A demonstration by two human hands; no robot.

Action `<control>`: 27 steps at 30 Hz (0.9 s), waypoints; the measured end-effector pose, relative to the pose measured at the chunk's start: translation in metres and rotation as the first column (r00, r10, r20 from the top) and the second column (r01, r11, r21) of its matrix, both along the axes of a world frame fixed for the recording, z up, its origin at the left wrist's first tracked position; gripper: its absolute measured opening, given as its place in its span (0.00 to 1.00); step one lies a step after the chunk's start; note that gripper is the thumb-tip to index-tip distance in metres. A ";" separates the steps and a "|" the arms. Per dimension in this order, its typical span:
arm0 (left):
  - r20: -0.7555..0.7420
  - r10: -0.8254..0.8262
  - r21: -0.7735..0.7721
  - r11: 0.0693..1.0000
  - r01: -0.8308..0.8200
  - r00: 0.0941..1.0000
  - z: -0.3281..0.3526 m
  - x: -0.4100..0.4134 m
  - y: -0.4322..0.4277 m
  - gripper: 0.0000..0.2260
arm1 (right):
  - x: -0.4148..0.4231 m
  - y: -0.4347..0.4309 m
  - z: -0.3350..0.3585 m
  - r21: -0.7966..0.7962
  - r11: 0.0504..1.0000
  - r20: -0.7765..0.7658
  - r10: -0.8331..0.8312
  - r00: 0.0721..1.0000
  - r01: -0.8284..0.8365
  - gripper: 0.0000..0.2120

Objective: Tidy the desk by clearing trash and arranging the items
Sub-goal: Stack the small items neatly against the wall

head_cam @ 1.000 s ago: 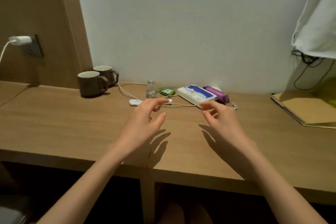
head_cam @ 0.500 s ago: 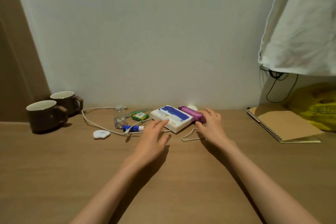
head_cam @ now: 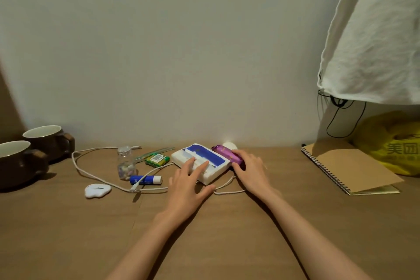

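A white and blue tissue pack [head_cam: 204, 157] lies near the wall in the middle of the wooden desk [head_cam: 68, 234]. My left hand [head_cam: 188, 184] rests on its near edge with straight fingers. A purple packet [head_cam: 225, 153] lies against the pack's right side, and my right hand [head_cam: 251, 171] curls its fingers over the packet's near end. A white cable [head_cam: 95, 176] loops across the desk past a blue glue stick [head_cam: 145, 179], a small clear bottle [head_cam: 125, 165] and a green battery pack [head_cam: 157, 159]. A white cloud-shaped piece [head_cam: 97, 190] lies at the left.
Two brown mugs [head_cam: 27, 154] stand at the far left. A spiral kraft notebook [head_cam: 350, 169] lies at the right, beside a yellow plastic bag [head_cam: 391, 143]. White cloth [head_cam: 375, 41] hangs above them, with a black cord [head_cam: 341, 118] under it. A small white round object [head_cam: 229, 145] sits behind the purple packet.
Both hands reached forward from above the desk to the items by the wall. The left now lies on the tissue pack and the right closes on the purple packet.
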State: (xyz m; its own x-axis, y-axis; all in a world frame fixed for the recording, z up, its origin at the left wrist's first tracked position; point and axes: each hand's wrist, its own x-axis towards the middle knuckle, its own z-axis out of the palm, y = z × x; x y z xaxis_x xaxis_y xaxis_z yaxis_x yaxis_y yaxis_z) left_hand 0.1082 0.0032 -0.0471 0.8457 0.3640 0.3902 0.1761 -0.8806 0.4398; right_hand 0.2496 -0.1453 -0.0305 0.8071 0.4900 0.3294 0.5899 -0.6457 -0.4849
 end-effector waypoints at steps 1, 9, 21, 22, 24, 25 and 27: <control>0.016 -0.008 -0.017 1.000 0.009 1.000 -0.001 0.000 0.001 0.27 | 0.001 -0.002 0.000 -0.002 1.000 -0.005 0.004 1.000 -0.004 0.19; 0.069 -0.077 -0.081 0.993 0.082 0.995 -0.004 -0.009 0.009 0.25 | -0.001 -0.030 -0.001 -0.001 1.000 -0.052 -0.012 0.999 0.012 0.20; 0.139 -0.054 -0.187 0.979 0.080 0.989 -0.002 -0.019 0.017 0.22 | -0.006 -0.080 -0.009 0.008 0.961 -0.055 -0.274 0.960 0.275 0.21; 0.144 -0.052 -0.189 0.979 0.079 0.988 -0.002 -0.020 0.018 0.22 | -0.006 -0.081 -0.010 0.021 0.959 -0.051 -0.282 0.958 0.284 0.21; 0.144 -0.046 -0.194 0.978 0.074 0.989 0.000 -0.021 0.017 0.23 | -0.007 -0.083 -0.009 0.035 0.955 -0.049 -0.292 0.955 0.294 0.21; 0.145 -0.045 -0.201 0.977 0.074 0.988 0.001 -0.022 0.017 0.24 | -0.009 -0.083 -0.007 0.032 0.954 -0.046 -0.296 0.954 0.298 0.22; 0.156 -0.042 -0.225 0.971 0.077 0.987 0.004 -0.023 0.019 0.26 | -0.015 -0.079 -0.001 0.024 0.955 0.002 -0.296 0.955 0.296 0.24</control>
